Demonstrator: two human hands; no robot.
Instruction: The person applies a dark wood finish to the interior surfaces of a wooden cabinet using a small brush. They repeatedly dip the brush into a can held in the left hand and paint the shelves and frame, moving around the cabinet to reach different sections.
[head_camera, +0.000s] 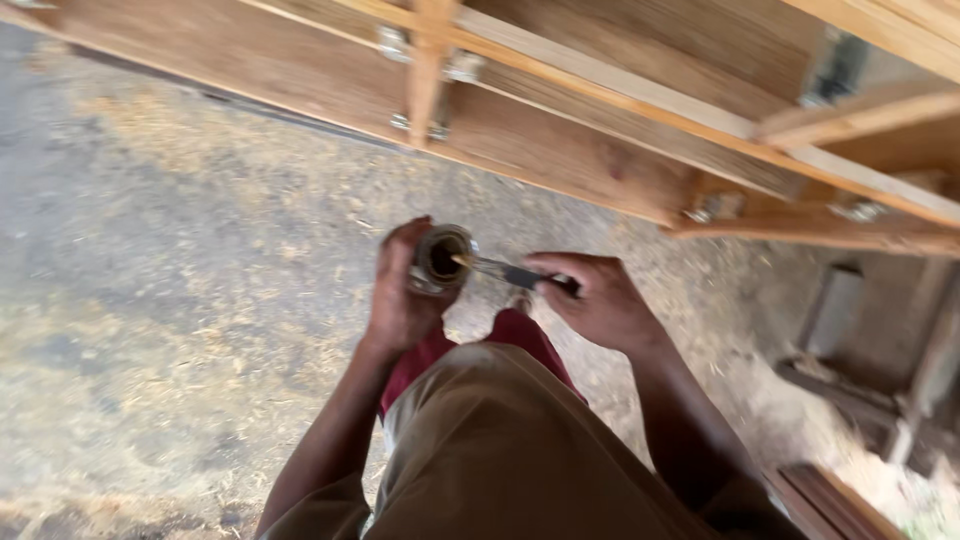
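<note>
Wooden frame (560, 150) edge overhangs jar (440, 258), brush (505, 271).

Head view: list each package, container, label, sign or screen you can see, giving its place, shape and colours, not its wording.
Small round tin: in the left hand, open top, metal rim, dark inside.
Labels, signs, screens: none visible.
The right hand holds a thin dark-handled tool, its tip at the tin's mouth.
</note>
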